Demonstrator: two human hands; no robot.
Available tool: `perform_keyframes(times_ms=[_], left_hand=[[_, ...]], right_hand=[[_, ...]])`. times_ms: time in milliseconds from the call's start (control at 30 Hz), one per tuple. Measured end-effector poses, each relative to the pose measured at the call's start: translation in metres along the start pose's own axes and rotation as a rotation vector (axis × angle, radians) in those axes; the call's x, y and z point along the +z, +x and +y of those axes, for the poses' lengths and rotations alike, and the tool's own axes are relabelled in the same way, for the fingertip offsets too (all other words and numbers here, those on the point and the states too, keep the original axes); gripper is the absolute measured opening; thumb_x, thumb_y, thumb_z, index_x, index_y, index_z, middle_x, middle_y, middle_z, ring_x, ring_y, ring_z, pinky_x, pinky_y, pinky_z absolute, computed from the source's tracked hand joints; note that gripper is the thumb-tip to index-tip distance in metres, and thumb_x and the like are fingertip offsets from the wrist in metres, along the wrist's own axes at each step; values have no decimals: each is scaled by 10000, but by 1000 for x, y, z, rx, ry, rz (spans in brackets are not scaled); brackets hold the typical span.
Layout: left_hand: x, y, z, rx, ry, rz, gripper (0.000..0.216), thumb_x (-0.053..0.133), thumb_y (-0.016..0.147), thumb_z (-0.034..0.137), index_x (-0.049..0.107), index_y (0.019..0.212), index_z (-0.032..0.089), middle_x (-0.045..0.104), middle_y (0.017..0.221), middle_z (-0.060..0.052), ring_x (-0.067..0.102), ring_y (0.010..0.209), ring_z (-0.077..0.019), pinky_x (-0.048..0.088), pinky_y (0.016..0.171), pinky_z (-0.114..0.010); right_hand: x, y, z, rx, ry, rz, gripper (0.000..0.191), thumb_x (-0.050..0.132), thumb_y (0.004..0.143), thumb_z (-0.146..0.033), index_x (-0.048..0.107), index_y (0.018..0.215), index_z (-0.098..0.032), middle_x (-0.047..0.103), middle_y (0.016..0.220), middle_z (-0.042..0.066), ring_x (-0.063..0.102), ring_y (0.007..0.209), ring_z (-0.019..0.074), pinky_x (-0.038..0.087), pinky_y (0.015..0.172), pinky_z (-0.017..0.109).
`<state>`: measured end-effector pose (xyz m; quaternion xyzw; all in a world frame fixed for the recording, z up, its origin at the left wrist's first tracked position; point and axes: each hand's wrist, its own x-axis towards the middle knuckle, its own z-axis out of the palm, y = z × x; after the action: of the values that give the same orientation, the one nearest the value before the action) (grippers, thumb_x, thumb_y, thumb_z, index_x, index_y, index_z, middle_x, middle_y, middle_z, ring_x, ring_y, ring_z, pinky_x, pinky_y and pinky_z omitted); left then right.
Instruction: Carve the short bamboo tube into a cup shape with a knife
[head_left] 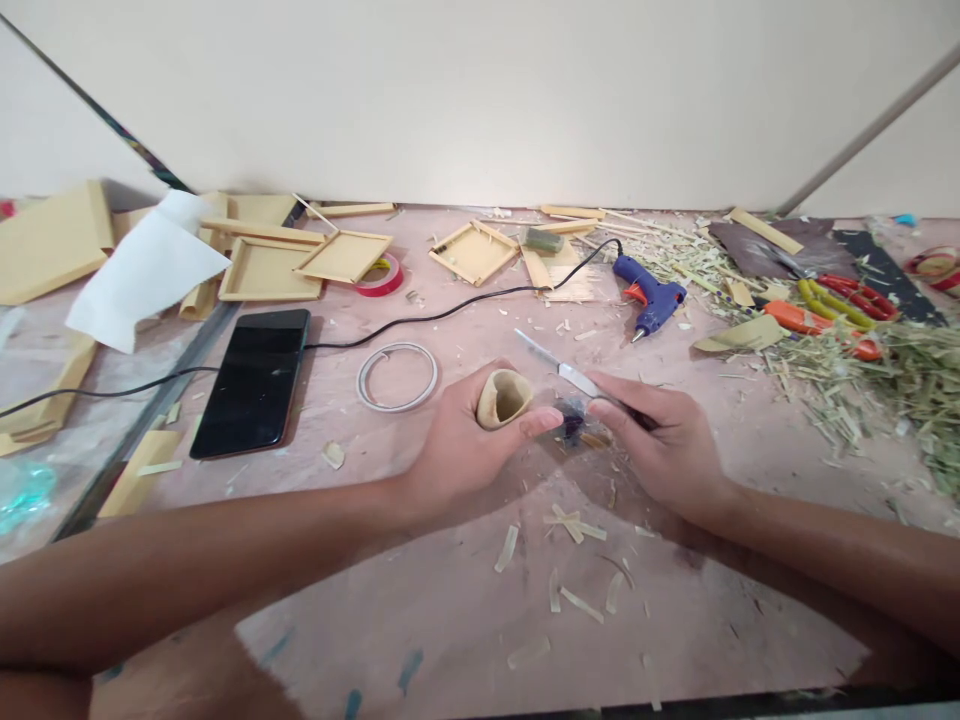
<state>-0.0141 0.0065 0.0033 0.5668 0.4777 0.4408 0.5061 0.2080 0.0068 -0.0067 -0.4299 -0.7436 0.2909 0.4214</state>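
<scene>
My left hand [469, 440] is closed round a short hollow bamboo piece [502, 397], its open end facing up and toward me. My right hand [660, 440] grips a knife [559, 367] whose blade points up and left, past the bamboo piece. A small dark object [574, 425] lies on the table between the two hands. Pale shavings [574, 527] lie scattered on the pink table just in front of my hands.
A black phone [253, 380] with a cable lies left. A clear tape ring [397, 375], red tape [382, 277], bamboo trays [472, 250] and a blue glue gun [651, 297] lie behind. Orange and yellow cutters [829, 310] rest among bamboo scraps at right.
</scene>
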Motion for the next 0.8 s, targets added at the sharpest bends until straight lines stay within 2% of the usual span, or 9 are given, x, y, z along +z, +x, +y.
perform_keyframes(times_ms=[100,233,333,400,600,800], left_hand=[[-2,-1,-2,33,-13,-25,397,860,871,440,553,780,206,524,650,47,455,590,-108,357,546,-268],[-4,-2,-4,43,-68,-47,408,896,850,430,555,907,212,576,774,39,509,675,-119,425,611,-262],[-4,-3,-4,69,-44,-56,408,913,838,384,562,959,215,599,833,32,549,745,-132,459,676,-270],[-3,-3,-3,86,-26,-74,375,897,854,362,569,956,213,606,840,28,562,758,-137,466,693,-275],[-1,-4,-3,36,-55,-86,380,906,842,367,563,884,210,592,799,36,544,745,-136,448,682,-269],[2,-5,-3,-35,-126,-82,386,916,833,362,564,838,204,557,734,50,500,671,-114,408,617,-252]], right_hand=[[-1,2,1,-12,4,19,267,688,1041,-214,854,1239,-281,864,1200,31,844,1000,235,686,886,344],[-3,2,-3,-151,-28,-78,286,680,1038,-171,852,1241,-275,877,1060,39,809,853,186,637,782,289],[-3,0,-4,-198,-56,-136,299,668,1047,-178,833,1283,-260,846,919,26,739,721,153,573,672,256],[-3,0,-4,-190,-69,-167,296,655,1062,-200,826,1296,-260,827,883,22,710,692,146,554,654,253],[-2,0,-3,-182,-46,-199,311,638,1075,-216,821,1320,-278,851,966,33,737,737,156,577,694,262],[-2,-1,-3,-191,-61,-166,274,651,1085,-232,829,1293,-241,770,789,11,667,647,140,522,615,245]])
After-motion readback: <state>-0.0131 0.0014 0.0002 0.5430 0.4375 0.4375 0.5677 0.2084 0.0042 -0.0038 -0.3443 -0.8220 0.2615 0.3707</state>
